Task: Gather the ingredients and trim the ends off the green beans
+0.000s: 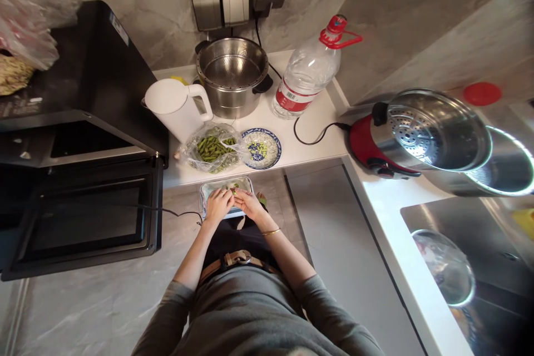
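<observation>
Near the bench's [319, 149] front edge, the bag [230, 151] is thin, clear, crinkled plastic with glossy highlights; the pods [212, 149] inside look bumpy. The patterned plate [275, 143] has a glazed, ceramic look. Toward the back edge, the pot [234, 101] is shiny metal and the bottle [308, 75] see-through plastic. The jug [173, 108] looks smooth, the bench smooth too, the belt [214, 268] leathery, the shirt [246, 317] matt cloth.

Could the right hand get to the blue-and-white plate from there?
Probably yes: the right hand is near the plate, and nothing tall seems to stand between them, only the counter's front edge.
</observation>
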`<action>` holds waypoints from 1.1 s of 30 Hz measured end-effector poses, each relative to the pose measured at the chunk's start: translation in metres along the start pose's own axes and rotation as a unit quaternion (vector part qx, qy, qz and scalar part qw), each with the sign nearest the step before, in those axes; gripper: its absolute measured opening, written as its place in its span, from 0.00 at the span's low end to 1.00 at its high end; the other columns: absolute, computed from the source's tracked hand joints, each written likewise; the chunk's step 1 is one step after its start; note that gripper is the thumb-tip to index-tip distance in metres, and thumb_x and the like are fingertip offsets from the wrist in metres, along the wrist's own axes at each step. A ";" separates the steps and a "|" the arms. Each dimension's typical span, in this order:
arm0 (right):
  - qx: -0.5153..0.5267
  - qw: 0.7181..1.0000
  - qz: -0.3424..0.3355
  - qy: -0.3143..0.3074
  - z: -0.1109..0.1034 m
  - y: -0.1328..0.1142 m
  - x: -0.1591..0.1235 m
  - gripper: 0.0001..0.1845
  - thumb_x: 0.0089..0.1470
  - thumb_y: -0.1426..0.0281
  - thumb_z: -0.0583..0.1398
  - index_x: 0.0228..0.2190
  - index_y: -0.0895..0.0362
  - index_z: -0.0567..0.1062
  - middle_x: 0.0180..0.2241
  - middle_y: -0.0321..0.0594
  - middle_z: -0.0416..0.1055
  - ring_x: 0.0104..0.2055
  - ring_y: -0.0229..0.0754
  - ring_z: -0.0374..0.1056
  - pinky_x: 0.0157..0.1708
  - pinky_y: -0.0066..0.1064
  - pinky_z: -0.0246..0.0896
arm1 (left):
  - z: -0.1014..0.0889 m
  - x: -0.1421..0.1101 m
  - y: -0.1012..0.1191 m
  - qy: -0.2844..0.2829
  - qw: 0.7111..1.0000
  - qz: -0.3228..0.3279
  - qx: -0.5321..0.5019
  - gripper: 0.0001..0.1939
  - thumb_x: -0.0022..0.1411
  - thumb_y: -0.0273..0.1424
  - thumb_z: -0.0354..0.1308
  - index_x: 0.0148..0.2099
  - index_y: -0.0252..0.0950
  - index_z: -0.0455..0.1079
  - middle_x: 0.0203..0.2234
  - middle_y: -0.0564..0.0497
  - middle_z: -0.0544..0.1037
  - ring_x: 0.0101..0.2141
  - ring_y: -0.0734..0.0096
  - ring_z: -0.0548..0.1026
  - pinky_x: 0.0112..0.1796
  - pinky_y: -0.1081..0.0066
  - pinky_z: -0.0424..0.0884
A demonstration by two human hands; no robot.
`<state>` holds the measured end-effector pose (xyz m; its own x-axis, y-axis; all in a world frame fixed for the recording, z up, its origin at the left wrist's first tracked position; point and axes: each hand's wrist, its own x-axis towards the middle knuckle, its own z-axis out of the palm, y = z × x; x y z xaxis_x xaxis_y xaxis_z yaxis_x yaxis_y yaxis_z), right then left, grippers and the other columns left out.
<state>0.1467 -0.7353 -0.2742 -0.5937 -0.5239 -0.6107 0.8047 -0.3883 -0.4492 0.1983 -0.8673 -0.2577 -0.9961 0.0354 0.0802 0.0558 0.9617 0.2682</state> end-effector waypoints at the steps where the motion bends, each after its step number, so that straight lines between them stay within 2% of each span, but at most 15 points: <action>1: 0.002 1.000 -0.002 -0.006 -0.001 -0.001 0.000 0.09 0.42 0.71 0.72 0.26 0.59 0.78 0.25 0.38 0.79 0.28 0.37 0.75 0.36 0.28 0.72 | 0.000 0.000 -0.001 0.002 1.000 0.000 0.000 0.10 0.64 0.26 0.51 0.31 0.38 0.70 0.29 0.47 0.77 0.37 0.63 0.74 0.39 0.67 0.67; 7: 0.007 0.998 -0.018 -0.060 -0.003 -0.006 -0.003 0.15 0.37 0.77 0.72 0.33 0.60 0.80 0.32 0.40 0.81 0.34 0.37 0.77 0.43 0.29 0.71 | -0.001 0.001 -0.007 0.012 1.000 -0.015 -0.021 0.10 0.65 0.28 0.51 0.32 0.39 0.71 0.29 0.49 0.77 0.36 0.66 0.74 0.40 0.68 0.67; 11: 0.009 0.999 -0.010 -0.029 -0.004 -0.007 0.000 0.10 0.42 0.74 0.71 0.31 0.59 0.80 0.28 0.38 0.80 0.32 0.36 0.76 0.42 0.28 0.72 | -0.002 0.000 -0.008 0.007 1.000 -0.013 -0.022 0.10 0.65 0.30 0.51 0.33 0.39 0.71 0.29 0.49 0.76 0.36 0.66 0.74 0.40 0.68 0.67; 14: 0.000 1.000 -0.031 0.001 -0.004 -0.004 0.003 0.09 0.40 0.72 0.72 0.28 0.58 0.80 0.25 0.37 0.79 0.29 0.34 0.75 0.40 0.26 0.71 | -0.003 -0.001 -0.006 0.004 1.000 -0.021 -0.015 0.10 0.66 0.32 0.51 0.34 0.38 0.71 0.30 0.48 0.77 0.36 0.64 0.75 0.40 0.68 0.67; 18: -0.013 0.998 -0.062 0.011 -0.001 0.004 0.006 0.09 0.38 0.69 0.73 0.26 0.57 0.80 0.27 0.36 0.79 0.29 0.35 0.73 0.38 0.26 0.71 | -0.002 -0.001 -0.005 0.003 0.998 -0.047 -0.037 0.11 0.69 0.34 0.48 0.40 0.38 0.71 0.33 0.47 0.78 0.36 0.64 0.76 0.39 0.68 0.67; 21: -0.024 0.996 -0.079 0.017 0.003 0.010 0.007 0.09 0.39 0.68 0.72 0.27 0.57 0.81 0.29 0.38 0.80 0.31 0.35 0.73 0.39 0.27 0.70 | 0.003 0.000 -0.004 0.002 0.996 -0.067 -0.056 0.12 0.70 0.30 0.45 0.39 0.37 0.70 0.33 0.47 0.78 0.35 0.66 0.76 0.37 0.69 0.67; 25: -0.020 0.994 -0.105 0.010 0.007 0.017 0.009 0.10 0.41 0.66 0.71 0.28 0.57 0.82 0.32 0.41 0.80 0.35 0.37 0.74 0.42 0.28 0.69 | 0.013 0.000 -0.003 0.042 0.989 -0.120 -0.071 0.13 0.69 0.29 0.45 0.37 0.38 0.70 0.31 0.48 0.79 0.34 0.67 0.76 0.35 0.71 0.67; 28: -0.001 0.995 -0.099 0.017 0.010 0.021 0.011 0.08 0.43 0.66 0.70 0.27 0.55 0.81 0.30 0.39 0.79 0.34 0.37 0.73 0.41 0.28 0.69 | 0.019 0.000 -0.002 0.063 0.988 -0.127 -0.057 0.12 0.69 0.30 0.46 0.36 0.38 0.69 0.29 0.48 0.78 0.32 0.66 0.76 0.33 0.71 0.67; 33: 0.001 0.997 -0.074 0.031 0.011 0.022 0.011 0.09 0.44 0.66 0.70 0.21 0.54 0.77 0.21 0.32 0.73 0.27 0.34 0.69 0.33 0.24 0.68 | 0.021 -0.001 -0.002 0.053 0.990 -0.122 -0.057 0.11 0.68 0.30 0.47 0.36 0.37 0.69 0.30 0.46 0.77 0.32 0.66 0.76 0.33 0.71 0.67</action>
<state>0.1576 -0.7581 -0.2837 -0.7048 -0.4134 -0.5765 0.7081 -0.4595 -0.5362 0.1981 -0.8640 -0.2790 -0.9688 -0.2276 0.0985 -0.1713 0.9015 0.3974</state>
